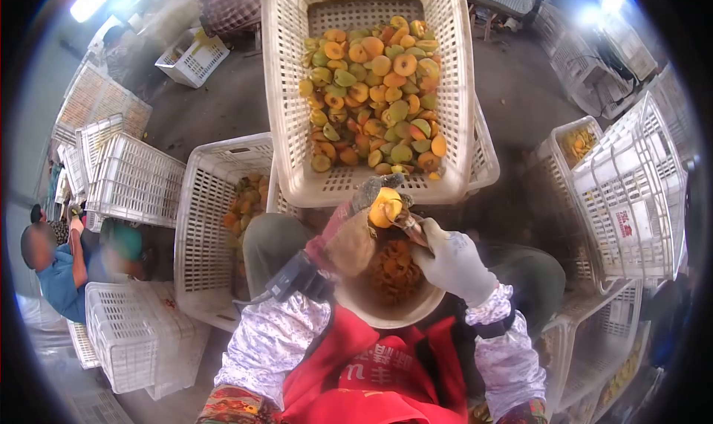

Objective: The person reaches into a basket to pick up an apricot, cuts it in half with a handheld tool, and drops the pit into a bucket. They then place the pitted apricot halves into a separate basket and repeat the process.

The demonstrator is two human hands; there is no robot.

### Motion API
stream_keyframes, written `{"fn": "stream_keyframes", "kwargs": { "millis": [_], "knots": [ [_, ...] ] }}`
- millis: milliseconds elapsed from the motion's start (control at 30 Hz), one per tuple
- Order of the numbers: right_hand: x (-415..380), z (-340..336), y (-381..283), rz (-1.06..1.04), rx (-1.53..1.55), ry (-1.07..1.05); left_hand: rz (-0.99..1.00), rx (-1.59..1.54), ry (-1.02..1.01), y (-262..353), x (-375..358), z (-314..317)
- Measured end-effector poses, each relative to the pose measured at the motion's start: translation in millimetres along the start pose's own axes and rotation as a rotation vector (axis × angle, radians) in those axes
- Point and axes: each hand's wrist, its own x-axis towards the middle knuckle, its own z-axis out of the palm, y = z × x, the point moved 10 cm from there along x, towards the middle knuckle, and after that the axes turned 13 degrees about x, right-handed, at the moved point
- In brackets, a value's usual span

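Observation:
My left hand (355, 234), in a dirty, worn glove, grips a yellow peach (385, 208) just above a bucket. In a pale grey glove, my right hand (454, 264) is closed around a short hand tool (414, 229), its end touching the fruit; the tool's exact kind is hard to make out. Between my knees stands the pale bucket (390, 321), with brownish-orange pits or scraps (397, 269) inside. Directly beyond my hands, a large white plastic crate (290, 127) contains many halved peaches (379, 89), some orange and some greenish.
A white crate (200, 234) with more fruit stands at my left knee. Stacked crates (137, 175) line the left side, near a seated person (63, 275) in blue. More crates (627, 193) lean and stack at the right.

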Motion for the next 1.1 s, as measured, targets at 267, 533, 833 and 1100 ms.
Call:
{"fn": "stream_keyframes", "kwargs": {
  "millis": [267, 533, 833, 1100],
  "knots": [
    [-2.9, 20.3, 2.0, -0.059, -0.159, 0.074, -0.214, -0.462, 0.027, 20.4, -1.5, 26.5],
    [2.5, 40.6, -11.0, 0.157, 0.356, -0.242, -0.271, -0.308, -0.143, 45.4, 1.1, 31.0],
    [0.8, 48.2, 4.8, 0.519, 0.711, -0.290, -0.178, -0.435, 0.304, 43.4, -5.5, 12.1],
    [-26.3, 75.2, -15.0, 0.829, 1.590, -0.627, 0.011, -0.549, -0.107, 70.6, -1.4, 38.9]
  ]
}}
